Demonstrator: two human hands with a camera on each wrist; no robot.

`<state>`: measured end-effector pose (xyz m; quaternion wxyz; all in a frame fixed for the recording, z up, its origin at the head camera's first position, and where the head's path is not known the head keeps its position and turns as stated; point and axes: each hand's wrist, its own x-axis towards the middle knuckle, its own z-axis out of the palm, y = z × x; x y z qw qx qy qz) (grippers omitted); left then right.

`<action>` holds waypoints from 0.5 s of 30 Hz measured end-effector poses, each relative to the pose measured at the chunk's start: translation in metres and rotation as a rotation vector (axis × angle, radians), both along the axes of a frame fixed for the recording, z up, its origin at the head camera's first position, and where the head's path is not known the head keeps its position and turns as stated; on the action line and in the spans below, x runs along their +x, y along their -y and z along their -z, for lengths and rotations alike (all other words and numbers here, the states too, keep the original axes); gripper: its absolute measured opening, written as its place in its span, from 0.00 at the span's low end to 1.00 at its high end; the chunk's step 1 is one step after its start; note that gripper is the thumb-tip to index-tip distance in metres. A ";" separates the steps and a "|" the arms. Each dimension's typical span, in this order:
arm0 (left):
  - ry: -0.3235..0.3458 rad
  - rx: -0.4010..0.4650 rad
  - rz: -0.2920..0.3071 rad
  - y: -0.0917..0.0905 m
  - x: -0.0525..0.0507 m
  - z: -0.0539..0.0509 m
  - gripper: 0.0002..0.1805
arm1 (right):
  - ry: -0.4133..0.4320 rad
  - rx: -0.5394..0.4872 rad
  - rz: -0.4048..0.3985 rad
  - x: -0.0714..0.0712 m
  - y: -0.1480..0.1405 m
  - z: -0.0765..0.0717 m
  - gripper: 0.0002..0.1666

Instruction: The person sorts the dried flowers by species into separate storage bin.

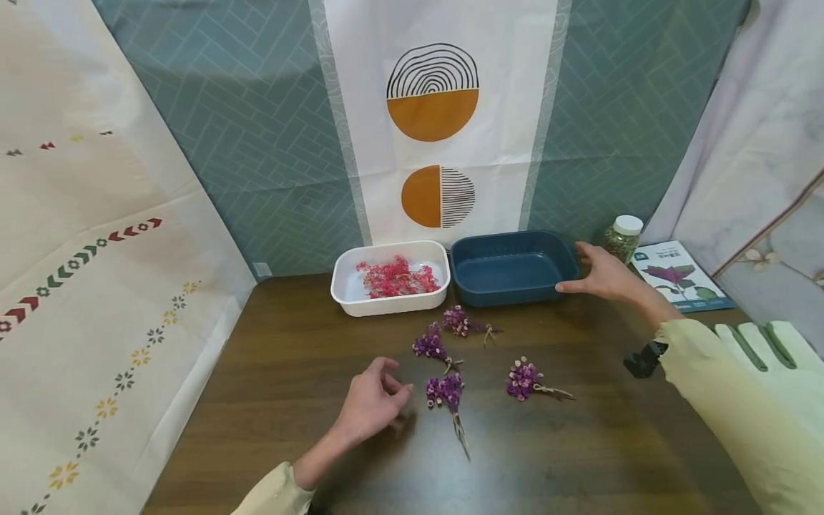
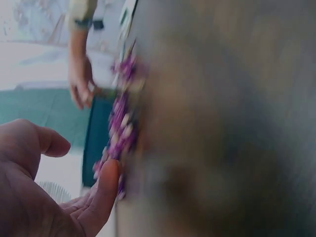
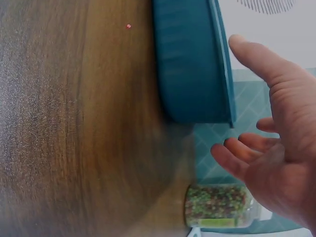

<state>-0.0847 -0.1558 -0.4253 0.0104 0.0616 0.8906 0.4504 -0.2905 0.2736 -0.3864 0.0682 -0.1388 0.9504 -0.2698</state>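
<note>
My left hand (image 1: 372,402) hovers over the table with loosely bent fingers and nothing in its grasp. Just right of it lies a bunch of dried purple flowers (image 1: 446,390) with tied stems. Two more purple bunches (image 1: 430,342) lie behind that one, and another bunch (image 1: 524,379) lies farther right. At the right end of a dark blue tray (image 1: 508,295), my right hand (image 1: 605,275) is spread, thumb apart from fingers. In the right wrist view the thumb is near the tray's rim (image 3: 224,59); I cannot tell if it touches. Nothing shows inside the blue tray.
Left of the blue tray stands a white tray (image 1: 386,307) with pink dried flowers (image 1: 399,277). A white-lidded jar (image 1: 622,239) and a booklet (image 1: 679,279) sit at the back right. Curtains border the table's back and sides.
</note>
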 end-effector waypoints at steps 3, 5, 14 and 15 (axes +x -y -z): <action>0.082 0.059 0.050 -0.011 0.011 0.005 0.26 | 0.017 0.009 -0.010 -0.004 0.001 0.004 0.72; 0.112 0.087 0.064 -0.018 0.015 0.007 0.28 | 0.029 0.009 -0.012 -0.007 0.002 0.006 0.72; 0.146 0.097 0.052 -0.038 0.027 0.013 0.36 | 0.095 0.010 0.041 -0.014 0.011 0.014 0.73; 0.140 0.089 0.045 -0.039 0.027 0.013 0.37 | 0.101 0.008 0.046 -0.014 0.012 0.015 0.73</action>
